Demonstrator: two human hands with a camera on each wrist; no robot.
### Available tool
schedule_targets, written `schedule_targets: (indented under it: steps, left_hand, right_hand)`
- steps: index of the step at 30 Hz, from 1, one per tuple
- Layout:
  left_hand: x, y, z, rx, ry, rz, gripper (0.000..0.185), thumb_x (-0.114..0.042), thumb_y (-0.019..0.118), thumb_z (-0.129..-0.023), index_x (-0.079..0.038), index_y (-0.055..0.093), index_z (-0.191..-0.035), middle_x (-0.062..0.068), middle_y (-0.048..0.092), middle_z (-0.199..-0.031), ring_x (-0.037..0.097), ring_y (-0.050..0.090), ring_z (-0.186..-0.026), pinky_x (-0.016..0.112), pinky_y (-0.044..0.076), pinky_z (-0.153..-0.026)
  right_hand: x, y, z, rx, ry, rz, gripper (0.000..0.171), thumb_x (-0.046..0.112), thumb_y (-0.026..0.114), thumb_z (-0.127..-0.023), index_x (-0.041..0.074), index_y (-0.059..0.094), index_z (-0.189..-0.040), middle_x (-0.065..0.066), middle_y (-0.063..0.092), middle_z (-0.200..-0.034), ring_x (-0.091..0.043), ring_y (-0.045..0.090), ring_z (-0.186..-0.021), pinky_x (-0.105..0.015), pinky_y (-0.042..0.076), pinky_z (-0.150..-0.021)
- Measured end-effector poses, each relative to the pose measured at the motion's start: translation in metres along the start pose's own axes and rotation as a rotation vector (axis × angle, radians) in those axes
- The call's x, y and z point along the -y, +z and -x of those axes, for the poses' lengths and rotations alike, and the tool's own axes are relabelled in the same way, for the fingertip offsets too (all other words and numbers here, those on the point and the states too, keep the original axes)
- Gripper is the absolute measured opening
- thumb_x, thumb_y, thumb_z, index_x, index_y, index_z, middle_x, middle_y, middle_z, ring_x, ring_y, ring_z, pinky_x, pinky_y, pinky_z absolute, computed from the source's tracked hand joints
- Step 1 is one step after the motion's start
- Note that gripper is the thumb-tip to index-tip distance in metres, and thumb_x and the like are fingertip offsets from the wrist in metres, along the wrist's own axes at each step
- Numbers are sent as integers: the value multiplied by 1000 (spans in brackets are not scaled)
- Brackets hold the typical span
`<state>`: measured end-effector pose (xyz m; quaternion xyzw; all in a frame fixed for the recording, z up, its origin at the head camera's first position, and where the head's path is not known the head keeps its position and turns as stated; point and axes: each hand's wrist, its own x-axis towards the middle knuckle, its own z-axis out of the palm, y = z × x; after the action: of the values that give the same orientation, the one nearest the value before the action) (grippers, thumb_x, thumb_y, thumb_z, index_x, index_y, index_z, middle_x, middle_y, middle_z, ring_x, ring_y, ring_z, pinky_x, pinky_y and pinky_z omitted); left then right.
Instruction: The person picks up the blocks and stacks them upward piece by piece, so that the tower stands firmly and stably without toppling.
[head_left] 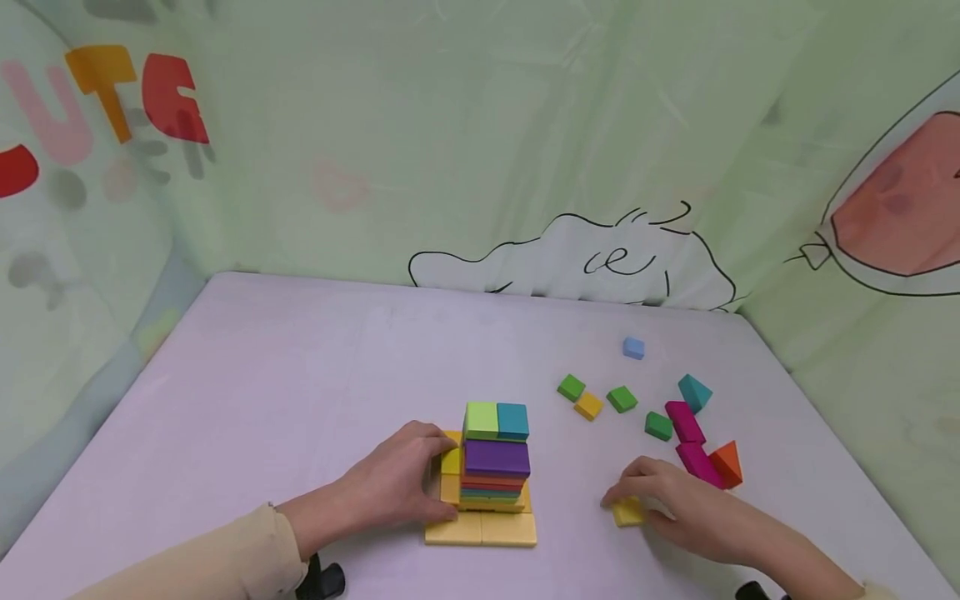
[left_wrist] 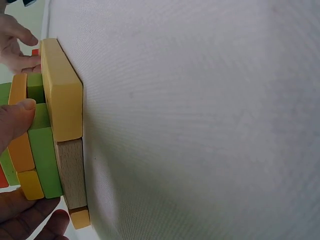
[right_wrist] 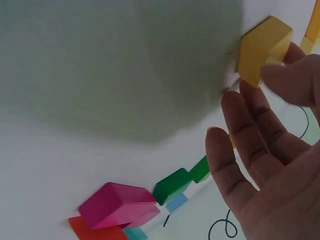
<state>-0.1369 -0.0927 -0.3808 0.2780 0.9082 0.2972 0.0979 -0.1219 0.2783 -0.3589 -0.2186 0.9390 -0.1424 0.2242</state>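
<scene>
- The block stack looks tall and narrow on its yellow base tiles; a sideways nudge from the steadying left hand could shift the upper layers, since its fingers press the stack's near side
- The small yellow block sits under the right hand's fingertips, pinched between thumb and fingers; a loose pinch might let it slip
- Left hand: forearm flat, fingers curled round the stack's left edge, grasping it
- Right hand: palm down on the white table, loose blocks just beyond its knuckles
</scene>
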Motion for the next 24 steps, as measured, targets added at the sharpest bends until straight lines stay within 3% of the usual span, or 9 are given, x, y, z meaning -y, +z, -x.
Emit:
schedule_targets:
  steps: [4,12,18,24]
  left_hand:
    - [0,0,1,-6,-1,-2,69,-32,92,-71,7,68,-123,13,70,-122,26,59,-119,43,53,-106]
    - [1,-1,1,-10,11,0,69,-31,93,-71,8,68,-122,13,71,-120,26,60,-118,43,53,-105]
    - [0,-1,0,0,4,-6,69,-31,93,-71,7,68,-123,13,70,-121,26,59,-118,43,53,-105]
    - [-1,-1,0,7,2,-7,69,-31,93,-71,7,68,-123,13,70,-121,26,59,-118,42,53,-105]
  right_hand:
    - [-4,4,0,-16,28,-8,39,1,76,-86,29,74,-113,12,62,-105,-14,62,-99,-21,59,-79]
    - [-1,7,-6,-60,81,-76,40,17,86,-80,13,70,-116,12,66,-95,-1,58,-82,-16,56,-72]
    - [-1,9,-6,-80,132,-107,36,19,86,-80,12,72,-112,11,67,-92,-2,58,-80,-20,59,-74]
    - [3,14,-3,-134,115,4,37,26,89,-77,16,73,-109,14,66,-93,-1,58,-82,-18,58,-73]
